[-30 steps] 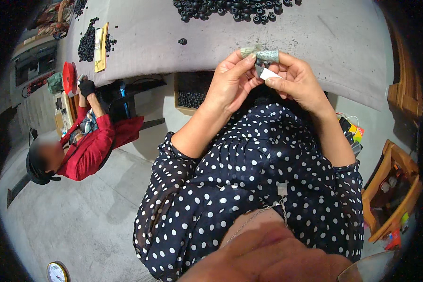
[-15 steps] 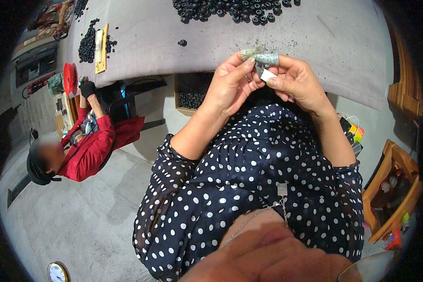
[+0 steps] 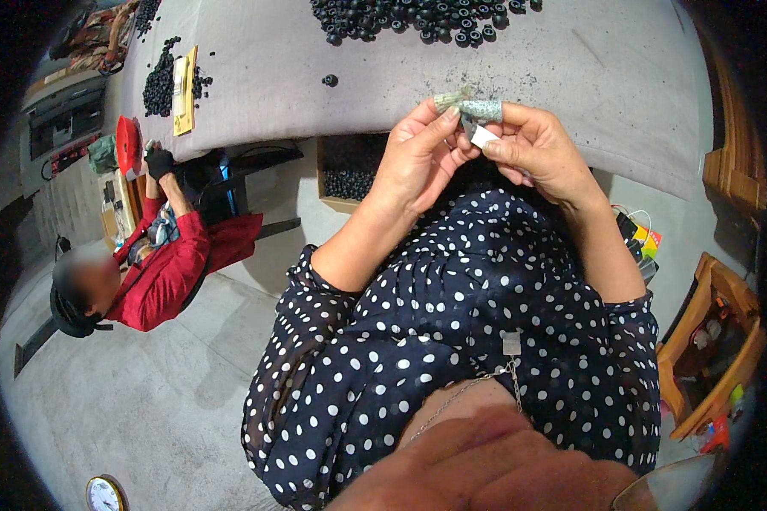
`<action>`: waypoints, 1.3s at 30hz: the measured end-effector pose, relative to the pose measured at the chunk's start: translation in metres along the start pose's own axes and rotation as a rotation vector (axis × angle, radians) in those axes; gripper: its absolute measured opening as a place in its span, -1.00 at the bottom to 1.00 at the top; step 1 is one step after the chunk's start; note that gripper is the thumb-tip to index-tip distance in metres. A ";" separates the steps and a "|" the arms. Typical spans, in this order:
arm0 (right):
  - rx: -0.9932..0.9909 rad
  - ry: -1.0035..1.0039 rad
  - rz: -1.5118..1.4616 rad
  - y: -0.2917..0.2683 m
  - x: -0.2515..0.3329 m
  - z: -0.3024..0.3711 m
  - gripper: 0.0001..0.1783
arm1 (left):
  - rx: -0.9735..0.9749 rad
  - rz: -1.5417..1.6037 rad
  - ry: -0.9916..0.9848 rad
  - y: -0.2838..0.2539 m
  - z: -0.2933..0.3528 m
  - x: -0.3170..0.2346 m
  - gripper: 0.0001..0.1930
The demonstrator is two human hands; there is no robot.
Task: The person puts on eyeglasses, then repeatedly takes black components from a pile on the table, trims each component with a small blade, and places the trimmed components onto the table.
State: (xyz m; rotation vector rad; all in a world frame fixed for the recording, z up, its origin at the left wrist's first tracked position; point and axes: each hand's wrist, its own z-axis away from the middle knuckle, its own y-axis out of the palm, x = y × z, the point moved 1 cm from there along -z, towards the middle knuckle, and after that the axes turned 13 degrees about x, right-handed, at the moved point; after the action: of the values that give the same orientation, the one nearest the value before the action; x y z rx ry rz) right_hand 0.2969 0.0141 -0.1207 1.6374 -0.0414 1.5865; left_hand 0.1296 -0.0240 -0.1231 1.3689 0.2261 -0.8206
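Both my hands meet above the near edge of the cloth-covered table. The fingers of my left hand point(image 3: 423, 155) are closed in a pinch on a small dark piece point(image 3: 467, 125), mostly hidden between the fingertips; its kind cannot be made out. My right hand point(image 3: 541, 153) grips a small white piece point(image 3: 483, 136) between thumb and fingers, right beside the dark one. A greenish wrap point(image 3: 449, 100) covers my left index fingertip, and a blue-grey patterned wrap point(image 3: 483, 110) covers my right index finger. Dark crumbs point(image 3: 507, 83) lie on the cloth just beyond my fingers.
Black round rubber-like parts point(image 3: 418, 19) are heaped at the far side, with one stray part point(image 3: 330, 80) nearer. Farther left are small black pieces point(image 3: 158, 89) and a yellow strip point(image 3: 184, 92). Below the table edge sits a box point(image 3: 341, 204) of black pieces. A person in red point(image 3: 166, 268) works at left.
Almost nothing differs. My hands keep the same grip, with only a very slight shift. The other person's gloved hand has moved a little.
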 end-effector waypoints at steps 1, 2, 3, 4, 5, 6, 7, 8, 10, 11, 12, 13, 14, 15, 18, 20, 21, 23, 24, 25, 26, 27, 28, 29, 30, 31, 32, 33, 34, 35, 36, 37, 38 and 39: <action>0.001 0.000 0.000 0.000 -0.001 0.000 -0.69 | 0.002 -0.007 0.002 -0.001 0.000 0.000 -0.84; 0.012 -0.017 -0.017 -0.002 -0.003 -0.001 -0.69 | 0.003 -0.007 0.000 -0.002 -0.001 0.000 -0.84; 0.024 -0.034 -0.033 -0.003 -0.006 -0.001 -0.69 | 0.022 -0.001 0.004 -0.004 -0.002 0.001 -0.84; 0.022 -0.035 -0.033 -0.006 -0.009 -0.002 -0.69 | 0.040 0.005 0.007 -0.004 -0.002 0.001 -0.84; 0.020 -0.031 -0.084 -0.009 -0.012 -0.004 -0.70 | 0.041 0.006 0.005 -0.004 -0.003 0.002 -0.84; 0.018 -0.027 -0.135 -0.011 -0.015 -0.005 -0.71 | 0.053 0.023 -0.002 -0.003 -0.003 0.003 -0.84; 0.016 -0.027 -0.135 -0.012 -0.015 -0.004 -0.71 | 0.065 0.041 -0.009 -0.002 -0.003 0.004 -0.84; 0.015 -0.027 -0.121 -0.013 -0.015 -0.004 -0.71 | 0.065 0.042 -0.008 -0.002 -0.003 0.004 -0.84; 0.014 -0.027 -0.106 -0.013 -0.013 -0.003 -0.71 | 0.090 0.113 -0.021 -0.003 -0.003 0.004 -0.83; 0.016 -0.012 -0.080 -0.011 -0.008 -0.002 -0.70 | 0.088 0.112 -0.017 -0.005 -0.003 0.004 -0.83; 0.018 0.003 -0.053 -0.010 -0.006 -0.002 -0.69 | 0.078 0.122 -0.015 -0.007 -0.004 0.004 -0.82; 0.023 0.003 -0.053 -0.008 -0.007 -0.002 -0.69 | 0.068 0.132 -0.013 -0.008 -0.004 0.004 -0.82; 0.014 -0.015 -0.035 -0.007 -0.008 -0.002 -0.67 | 0.069 0.134 -0.017 -0.003 -0.004 0.002 -0.82; 0.005 -0.033 -0.016 -0.005 -0.008 -0.002 -0.65 | -0.002 0.097 -0.021 0.004 -0.005 0.000 -0.82; 0.008 -0.046 -0.028 0.000 -0.003 -0.002 -0.62 | -0.075 0.060 -0.024 0.008 -0.005 -0.001 -0.81; 0.019 -0.033 -0.016 -0.003 -0.003 -0.001 -0.61 | -0.079 0.061 -0.021 0.006 -0.005 -0.001 -0.81; 0.031 -0.020 -0.002 -0.004 -0.003 -0.001 -0.61 | -0.052 0.087 -0.024 0.003 -0.004 0.000 -0.81; 0.036 -0.009 -0.020 -0.004 -0.001 -0.001 -0.62 | -0.025 0.113 -0.027 -0.001 -0.003 0.001 -0.80; 0.041 0.001 -0.038 -0.004 -0.001 -0.001 -0.62 | 0.010 0.133 -0.028 -0.002 -0.002 0.001 -0.80; 0.041 0.001 -0.038 -0.004 -0.001 -0.001 -0.62 | 0.045 0.154 -0.029 -0.003 -0.002 0.001 -0.80; 0.042 -0.007 -0.034 -0.005 -0.002 -0.001 -0.63 | 0.045 0.154 -0.029 -0.003 -0.002 0.000 -0.80; 0.043 -0.015 -0.029 -0.005 -0.002 -0.001 -0.64 | 0.059 0.163 -0.034 -0.004 -0.002 0.000 -0.80; 0.044 -0.015 -0.029 -0.004 -0.003 -0.002 -0.64 | 0.073 0.171 -0.038 -0.004 -0.001 -0.001 -0.80; 0.038 -0.012 -0.035 -0.004 -0.003 -0.002 -0.65 | 0.074 0.172 -0.039 -0.001 -0.002 -0.001 -0.80; 0.032 -0.009 -0.040 -0.003 -0.003 -0.002 -0.65 | 0.023 0.138 -0.057 0.003 -0.001 -0.001 -0.82; 0.031 -0.008 -0.040 -0.005 -0.006 -0.002 -0.65 | -0.029 0.104 -0.074 0.005 -0.001 -0.002 -0.84; 0.017 -0.008 -0.049 -0.007 -0.010 -0.002 -0.67 | -0.028 0.104 -0.074 0.003 -0.001 -0.001 -0.84; 0.002 -0.008 -0.058 -0.008 -0.012 -0.002 -0.68 | 0.039 0.195 -0.096 -0.001 -0.001 0.002 -0.84; 0.001 -0.008 -0.057 -0.008 -0.012 -0.002 -0.68 | 0.106 0.286 -0.118 -0.004 0.000 0.004 -0.83; -0.007 -0.005 -0.075 -0.009 -0.012 -0.004 -0.68 | 0.106 0.285 -0.117 -0.007 0.000 0.005 -0.83; -0.015 -0.002 -0.092 -0.009 -0.012 -0.004 -0.69 | 0.111 0.300 -0.108 -0.009 -0.001 0.006 -0.83; -0.015 -0.002 -0.092 -0.009 -0.011 -0.004 -0.69 | 0.116 0.316 -0.099 -0.011 -0.001 0.007 -0.83; 0.007 -0.022 -0.090 -0.009 -0.010 -0.004 -0.69 | 0.115 0.315 -0.096 -0.014 -0.002 0.008 -0.83; 0.029 -0.041 -0.089 -0.008 -0.009 -0.004 -0.69 | 0.108 0.335 -0.090 -0.016 -0.002 0.009 -0.82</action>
State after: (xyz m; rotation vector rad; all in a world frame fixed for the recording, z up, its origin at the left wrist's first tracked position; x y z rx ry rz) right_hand 0.2967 0.0171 -0.1326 1.6711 0.0322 1.4929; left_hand 0.1261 -0.0250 -0.1411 1.4182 -0.1176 -0.6179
